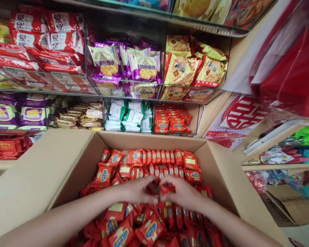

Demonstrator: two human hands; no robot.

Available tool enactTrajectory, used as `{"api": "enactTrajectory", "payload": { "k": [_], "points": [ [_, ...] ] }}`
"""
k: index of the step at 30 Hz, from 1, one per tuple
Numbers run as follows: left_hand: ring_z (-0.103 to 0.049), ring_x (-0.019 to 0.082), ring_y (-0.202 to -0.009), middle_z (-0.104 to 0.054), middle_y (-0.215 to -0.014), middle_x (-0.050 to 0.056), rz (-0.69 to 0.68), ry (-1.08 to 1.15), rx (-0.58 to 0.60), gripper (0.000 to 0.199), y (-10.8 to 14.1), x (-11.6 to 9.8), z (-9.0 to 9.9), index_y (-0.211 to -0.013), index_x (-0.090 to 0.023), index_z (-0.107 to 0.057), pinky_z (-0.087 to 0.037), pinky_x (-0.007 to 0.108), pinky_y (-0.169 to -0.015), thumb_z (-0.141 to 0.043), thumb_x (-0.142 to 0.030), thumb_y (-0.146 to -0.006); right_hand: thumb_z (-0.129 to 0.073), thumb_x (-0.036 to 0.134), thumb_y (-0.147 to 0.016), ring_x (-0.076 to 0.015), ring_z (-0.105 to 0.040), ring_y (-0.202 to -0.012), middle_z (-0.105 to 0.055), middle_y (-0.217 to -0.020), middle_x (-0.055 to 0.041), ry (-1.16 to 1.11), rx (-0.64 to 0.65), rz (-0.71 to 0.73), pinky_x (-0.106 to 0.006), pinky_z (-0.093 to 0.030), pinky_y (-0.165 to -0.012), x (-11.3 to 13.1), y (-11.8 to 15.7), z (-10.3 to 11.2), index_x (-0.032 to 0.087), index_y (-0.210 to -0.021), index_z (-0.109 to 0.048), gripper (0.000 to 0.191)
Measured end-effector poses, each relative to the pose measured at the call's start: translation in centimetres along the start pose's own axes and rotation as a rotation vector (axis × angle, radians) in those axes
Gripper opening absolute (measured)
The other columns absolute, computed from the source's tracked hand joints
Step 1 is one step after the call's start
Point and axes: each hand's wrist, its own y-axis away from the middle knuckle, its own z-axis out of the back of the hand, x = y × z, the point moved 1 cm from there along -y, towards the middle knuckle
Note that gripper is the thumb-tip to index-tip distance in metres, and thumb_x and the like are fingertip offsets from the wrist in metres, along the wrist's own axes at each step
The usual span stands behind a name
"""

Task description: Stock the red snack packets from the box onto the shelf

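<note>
Pretty packed place tbh. Glass-fronted shelves (208,29) ran across the back, stuffed with snacks (143,65), and a pale wood post (215,111) closed off the right end. Past that, a red-and-white sign (244,111) sat near another wood shelf (280,167).

The left hand (137,191) and the right hand (182,192) are over red packets (122,235) in the cardboard box (149,141); near its far edge, packets stand in rows.

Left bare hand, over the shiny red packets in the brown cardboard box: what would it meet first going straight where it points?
Probably the bare right hand, across a narrow gap from the left hand; depth is unclear, so the shiny red packet there might come first.
</note>
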Motion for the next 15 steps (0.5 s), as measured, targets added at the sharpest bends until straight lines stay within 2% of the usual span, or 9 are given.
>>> {"api": "enactTrajectory", "payload": {
  "k": [2,4,7,10,12,15],
  "points": [
    [-0.058,0.015,-0.070,-0.059,-0.076,0.001,-0.032,0.319,-0.029,0.038,-0.4,-0.4,-0.4,-0.096,-0.016,-0.052,-0.044,0.028,-0.065,-0.066,-0.032,-0.065,-0.063,0.024,-0.069,-0.0157,-0.054,-0.085,-0.059,-0.089,-0.0012,-0.168,-0.127,0.019,-0.029,-0.042,-0.079,-0.2,-0.4,0.8,0.019,-0.090,-0.057,0.022],
    [-0.058,0.013,-0.066,-0.057,-0.073,-0.001,-0.025,0.433,-0.077,0.030,-0.6,-0.8,-0.6,-0.094,-0.017,-0.051,-0.044,0.028,-0.064,-0.060,-0.035,-0.071,-0.062,0.029,-0.070,-0.0158,-0.054,-0.087,-0.059,-0.091,-0.0018,-0.269,-0.210,0.026,-0.031,-0.041,-0.081,-0.6,-0.8,1.1,0.018,-0.092,-0.056,0.025],
    [-0.059,0.011,-0.069,-0.055,-0.083,-0.001,-0.046,0.490,-0.130,0.035,-0.6,-1.5,-0.6,-0.098,-0.020,-0.051,-0.045,0.026,-0.066,-0.064,-0.032,-0.068,-0.064,0.034,-0.069,-0.0150,-0.054,-0.085,-0.059,-0.091,-0.0020,-0.419,-0.259,-0.007,-0.030,-0.042,-0.080,-1.1,-0.9,1.1,0.018,-0.093,-0.056,0.029],
    [-0.057,0.010,-0.064,-0.055,-0.079,-0.002,-0.078,0.521,-0.148,0.042,-0.6,-1.7,-0.6,-0.101,-0.020,-0.053,-0.046,0.026,-0.065,-0.069,-0.030,-0.063,-0.065,0.035,-0.068,-0.0127,-0.054,-0.081,-0.059,-0.087,-0.0006,-0.578,-0.268,-0.062,-0.028,-0.042,-0.076,-0.9,-0.6,1.0,0.018,-0.091,-0.056,0.030],
    [-0.056,0.010,-0.064,-0.057,-0.074,-0.002,-0.104,0.522,-0.186,0.041,-0.8,-1.7,-0.6,-0.101,-0.018,-0.054,-0.046,0.026,-0.064,-0.069,-0.028,-0.064,-0.067,0.034,-0.066,-0.0109,-0.053,-0.077,-0.058,-0.084,0.0011,-0.638,-0.277,-0.085,-0.025,-0.042,-0.073,-0.7,-0.5,1.1,0.019,-0.088,-0.056,0.029],
    [-0.057,0.012,-0.074,-0.061,-0.082,0.001,-0.130,0.507,-0.292,0.039,-0.9,-1.6,-0.4,-0.098,-0.016,-0.055,-0.045,0.025,-0.070,-0.070,-0.023,-0.063,-0.067,0.033,-0.067,-0.0084,-0.049,-0.066,-0.053,-0.072,0.0040,-0.658,-0.341,-0.072,-0.021,-0.040,-0.063,-0.4,-0.5,1.4,0.019,-0.078,-0.054,0.023]
  ]
}}
